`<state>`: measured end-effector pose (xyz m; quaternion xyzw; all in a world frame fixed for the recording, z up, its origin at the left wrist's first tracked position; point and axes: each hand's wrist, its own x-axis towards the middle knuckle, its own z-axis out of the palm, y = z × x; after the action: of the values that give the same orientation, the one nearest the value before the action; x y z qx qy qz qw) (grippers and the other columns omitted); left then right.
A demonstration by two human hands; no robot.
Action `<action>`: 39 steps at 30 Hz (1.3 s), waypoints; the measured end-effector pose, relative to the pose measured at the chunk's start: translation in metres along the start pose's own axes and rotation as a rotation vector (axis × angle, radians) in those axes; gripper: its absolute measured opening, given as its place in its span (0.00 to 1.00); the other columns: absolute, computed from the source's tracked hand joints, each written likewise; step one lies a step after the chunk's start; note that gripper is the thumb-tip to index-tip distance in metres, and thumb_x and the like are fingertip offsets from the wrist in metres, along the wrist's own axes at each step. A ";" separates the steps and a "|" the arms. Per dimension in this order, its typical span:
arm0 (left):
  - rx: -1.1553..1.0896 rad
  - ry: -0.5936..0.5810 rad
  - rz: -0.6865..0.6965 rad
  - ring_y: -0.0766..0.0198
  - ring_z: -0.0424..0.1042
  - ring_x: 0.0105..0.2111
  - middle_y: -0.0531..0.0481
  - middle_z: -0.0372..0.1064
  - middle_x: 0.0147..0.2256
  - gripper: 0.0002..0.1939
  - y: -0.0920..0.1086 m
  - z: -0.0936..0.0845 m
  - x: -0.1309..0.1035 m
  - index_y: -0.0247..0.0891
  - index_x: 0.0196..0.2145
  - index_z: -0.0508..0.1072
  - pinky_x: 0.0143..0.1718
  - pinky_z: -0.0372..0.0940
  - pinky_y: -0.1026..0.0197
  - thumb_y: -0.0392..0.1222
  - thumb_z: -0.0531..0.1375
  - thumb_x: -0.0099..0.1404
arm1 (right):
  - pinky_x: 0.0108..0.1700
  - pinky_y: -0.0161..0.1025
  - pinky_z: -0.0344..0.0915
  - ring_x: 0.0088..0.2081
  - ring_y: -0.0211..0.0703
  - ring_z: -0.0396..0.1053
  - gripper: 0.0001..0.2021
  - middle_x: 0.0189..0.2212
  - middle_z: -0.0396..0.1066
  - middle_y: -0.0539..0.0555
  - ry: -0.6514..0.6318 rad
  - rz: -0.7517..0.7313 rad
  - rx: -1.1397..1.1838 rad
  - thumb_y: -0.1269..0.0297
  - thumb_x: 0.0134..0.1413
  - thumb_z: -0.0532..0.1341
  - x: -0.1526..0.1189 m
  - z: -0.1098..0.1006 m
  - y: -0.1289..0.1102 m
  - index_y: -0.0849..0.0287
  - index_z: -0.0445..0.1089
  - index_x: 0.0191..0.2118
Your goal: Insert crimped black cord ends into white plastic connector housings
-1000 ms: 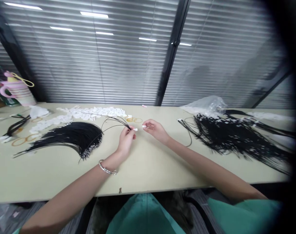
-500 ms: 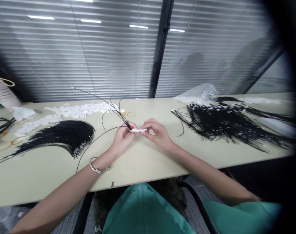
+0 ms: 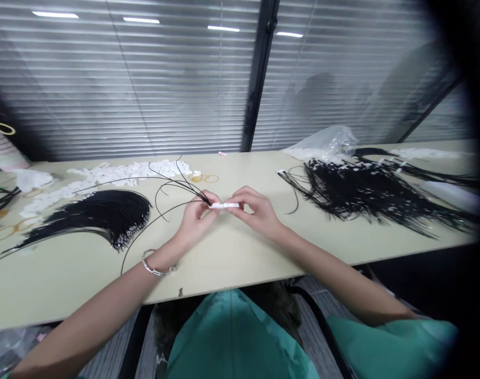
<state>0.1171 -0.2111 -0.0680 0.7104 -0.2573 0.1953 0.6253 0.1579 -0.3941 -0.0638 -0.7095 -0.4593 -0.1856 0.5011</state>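
Note:
My left hand pinches a small white connector housing, and several thin black wires fan out from it to the upper left. My right hand is closed on a second white connector piece. The two white pieces are held end to end in line above the table; whether they touch or are joined is too small to tell. One long black wire curves down beside my left forearm. Left of my hands lies a thick bundle of black wires with shiny metal tips.
White connector pieces are strewn behind the bundle, beside yellow rubber bands. At the right lies a heap of black wires with white connectors, a clear plastic bag behind it. Blinds stand along the table's far edge.
The wires from the left connector have swung lower and leftward. The two white pieces now sit straighter in line. The view has tilted slightly; both hands stay in about the same place.

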 end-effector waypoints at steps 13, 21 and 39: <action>0.031 0.030 0.008 0.67 0.61 0.30 0.52 0.61 0.29 0.02 -0.004 0.002 0.000 0.35 0.31 0.67 0.33 0.56 0.64 0.33 0.58 0.58 | 0.34 0.31 0.57 0.30 0.30 0.62 0.10 0.28 0.65 0.50 -0.043 0.139 -0.079 0.60 0.58 0.56 -0.001 0.001 0.000 0.58 0.72 0.36; 0.021 0.029 0.003 0.67 0.62 0.30 0.52 0.62 0.29 0.02 -0.003 0.001 0.000 0.35 0.31 0.68 0.33 0.56 0.64 0.35 0.59 0.59 | 0.32 0.30 0.55 0.28 0.29 0.60 0.11 0.26 0.64 0.49 -0.061 0.155 -0.150 0.58 0.58 0.55 -0.002 -0.001 -0.002 0.57 0.73 0.37; -0.151 0.037 -0.241 0.65 0.66 0.30 0.51 0.65 0.27 0.03 -0.006 0.000 0.000 0.35 0.29 0.71 0.33 0.60 0.63 0.36 0.62 0.54 | 0.29 0.31 0.52 0.25 0.28 0.54 0.12 0.23 0.60 0.48 -0.107 0.228 -0.072 0.58 0.55 0.58 -0.001 -0.001 -0.007 0.61 0.71 0.30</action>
<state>0.1206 -0.2106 -0.0729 0.6833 -0.1725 0.1118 0.7006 0.1521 -0.3948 -0.0599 -0.7835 -0.3949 -0.1056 0.4679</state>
